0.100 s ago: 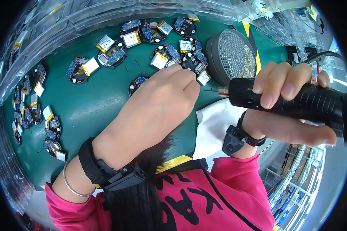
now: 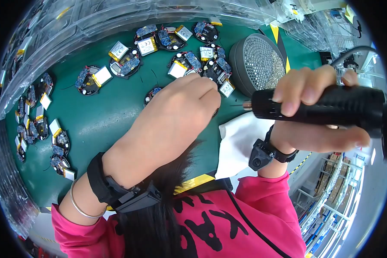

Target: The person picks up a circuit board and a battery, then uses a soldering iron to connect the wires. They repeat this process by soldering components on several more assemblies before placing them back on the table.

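Observation:
My left hand (image 2: 182, 103) is closed, knuckles up, over the middle of the green mat. Its fingertips are hidden beneath it, and a small dark edge shows by the curled fingers. Just behind the hand, a round black housing with a blue circuit board (image 2: 152, 93) is partly covered. My right hand (image 2: 309, 92) grips a black electric screwdriver (image 2: 327, 105), held sideways above a white cloth (image 2: 236, 142). Its thin bit points left toward my left hand, with a small gap between them. The right hand is slightly blurred.
Several round black housings with boards and silver battery packs (image 2: 101, 76) lie across the green mat (image 2: 103, 116). A round grey tray with a perforated plate and small screws (image 2: 258, 60) stands at the back right. Clear plastic bins (image 2: 116, 21) line the back and left.
The right hand and screwdriver have shifted a little to the left. The left hand has barely moved, and a dark edge now shows beside its fingers.

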{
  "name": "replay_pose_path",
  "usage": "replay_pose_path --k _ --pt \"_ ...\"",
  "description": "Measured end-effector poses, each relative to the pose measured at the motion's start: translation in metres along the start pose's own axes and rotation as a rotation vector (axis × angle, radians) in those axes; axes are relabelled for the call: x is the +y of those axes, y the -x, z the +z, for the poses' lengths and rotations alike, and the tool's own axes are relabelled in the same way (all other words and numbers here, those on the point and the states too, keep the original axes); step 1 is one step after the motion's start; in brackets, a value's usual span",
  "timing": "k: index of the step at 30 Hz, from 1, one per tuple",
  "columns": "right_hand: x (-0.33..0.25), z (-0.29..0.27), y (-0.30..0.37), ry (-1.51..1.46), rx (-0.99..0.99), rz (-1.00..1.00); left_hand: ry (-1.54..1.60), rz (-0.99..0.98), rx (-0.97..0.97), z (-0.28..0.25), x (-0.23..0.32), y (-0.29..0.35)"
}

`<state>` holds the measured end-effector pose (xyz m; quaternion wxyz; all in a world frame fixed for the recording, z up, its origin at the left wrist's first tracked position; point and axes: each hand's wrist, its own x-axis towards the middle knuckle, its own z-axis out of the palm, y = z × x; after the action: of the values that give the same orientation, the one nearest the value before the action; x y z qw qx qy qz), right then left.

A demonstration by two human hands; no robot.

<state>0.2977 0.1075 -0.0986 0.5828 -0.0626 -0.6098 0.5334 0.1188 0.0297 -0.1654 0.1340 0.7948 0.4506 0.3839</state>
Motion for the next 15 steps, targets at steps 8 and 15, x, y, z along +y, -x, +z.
replay_pose_path --k 8,15 --pt "0.019 -0.008 0.008 0.096 -0.059 0.065 0.059 0.06 -0.014 -0.016 0.011 -0.002" --pt "0.01 0.006 0.01 0.212 0.17 0.276 0.047 0.016 0.098 -0.008 -0.003 -0.006"
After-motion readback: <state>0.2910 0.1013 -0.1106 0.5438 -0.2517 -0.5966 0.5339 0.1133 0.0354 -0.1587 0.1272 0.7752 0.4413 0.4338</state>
